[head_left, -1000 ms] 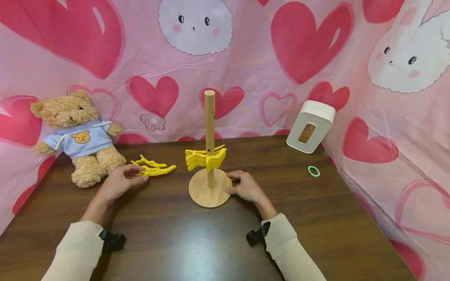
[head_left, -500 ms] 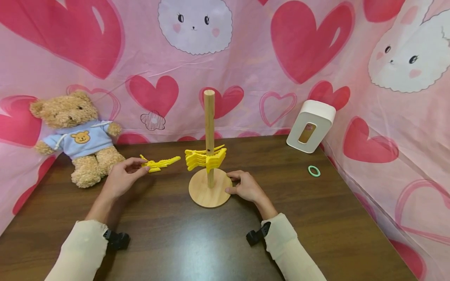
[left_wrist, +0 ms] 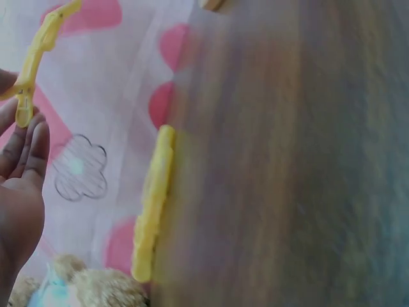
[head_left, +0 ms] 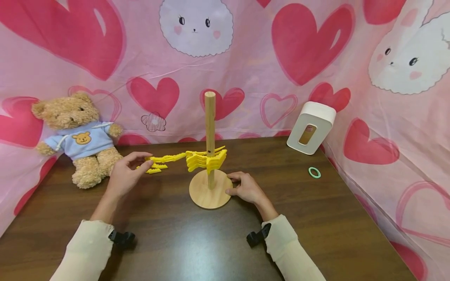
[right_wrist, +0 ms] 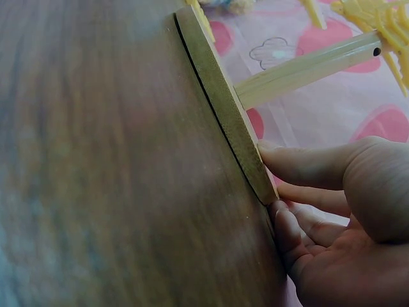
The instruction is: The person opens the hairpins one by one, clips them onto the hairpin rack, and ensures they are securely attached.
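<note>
My left hand (head_left: 128, 171) pinches one end of a slim, knobbly yellow plastic piece (left_wrist: 38, 57), forked where I hold it. In the head view, its far tip points right, close to a cluster of similar yellow pieces (head_left: 202, 160) on a wooden post (head_left: 210, 121); whether they touch, I cannot tell. More loose yellow pieces (head_left: 157, 167) lie on the table just beyond my left fingers. My right hand (head_left: 245, 187) grips the right edge of the post's round wooden base (head_left: 207, 199). Thumb on top and fingers at the rim show in the right wrist view.
A teddy bear (head_left: 79, 132) in a blue top sits at the back left. A white box (head_left: 311, 127) with a slot and a green ring (head_left: 314, 172) are to the right on the brown table (head_left: 197, 249). Pink heart-printed cloth (head_left: 246, 62) hangs behind.
My left hand has moved right and slightly up, lifting one yellow piece away from the loose ones and toward the post. The right hand and the stand have stayed put.
</note>
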Demonstrator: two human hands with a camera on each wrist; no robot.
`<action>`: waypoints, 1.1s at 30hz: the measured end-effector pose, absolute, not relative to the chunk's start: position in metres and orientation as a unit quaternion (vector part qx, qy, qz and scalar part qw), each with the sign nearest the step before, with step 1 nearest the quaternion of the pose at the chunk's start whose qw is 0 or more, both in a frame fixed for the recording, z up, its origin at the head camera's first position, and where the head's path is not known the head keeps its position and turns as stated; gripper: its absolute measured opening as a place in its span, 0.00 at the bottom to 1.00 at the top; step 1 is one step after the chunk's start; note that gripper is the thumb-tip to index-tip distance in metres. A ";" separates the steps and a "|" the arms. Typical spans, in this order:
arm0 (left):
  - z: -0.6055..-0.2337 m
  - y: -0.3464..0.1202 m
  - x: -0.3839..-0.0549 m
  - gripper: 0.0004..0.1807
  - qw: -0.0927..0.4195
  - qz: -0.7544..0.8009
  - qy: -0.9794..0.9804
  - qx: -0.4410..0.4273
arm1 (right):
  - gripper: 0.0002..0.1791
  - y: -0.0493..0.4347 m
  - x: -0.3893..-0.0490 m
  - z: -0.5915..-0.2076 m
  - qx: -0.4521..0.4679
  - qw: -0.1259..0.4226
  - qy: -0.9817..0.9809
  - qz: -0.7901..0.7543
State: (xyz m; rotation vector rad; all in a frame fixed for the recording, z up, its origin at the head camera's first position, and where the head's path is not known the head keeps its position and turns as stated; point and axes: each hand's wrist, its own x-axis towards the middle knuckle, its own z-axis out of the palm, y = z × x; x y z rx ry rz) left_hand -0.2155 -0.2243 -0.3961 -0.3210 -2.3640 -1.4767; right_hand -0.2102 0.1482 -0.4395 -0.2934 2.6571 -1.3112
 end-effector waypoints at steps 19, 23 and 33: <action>-0.365 -0.201 -0.206 0.14 0.220 -0.575 -0.771 -0.163 | 0.27 0.148 -0.211 -0.438 -0.102 0.077 0.888 -0.441; -0.362 -0.196 -0.204 0.15 0.219 -0.593 -0.750 -0.195 | 0.26 0.148 -0.210 -0.437 -0.102 0.072 0.886 -0.446; -0.353 -0.184 -0.204 0.16 0.290 -0.561 -0.718 -0.291 | 0.27 0.148 -0.209 -0.438 -0.094 0.075 0.887 -0.445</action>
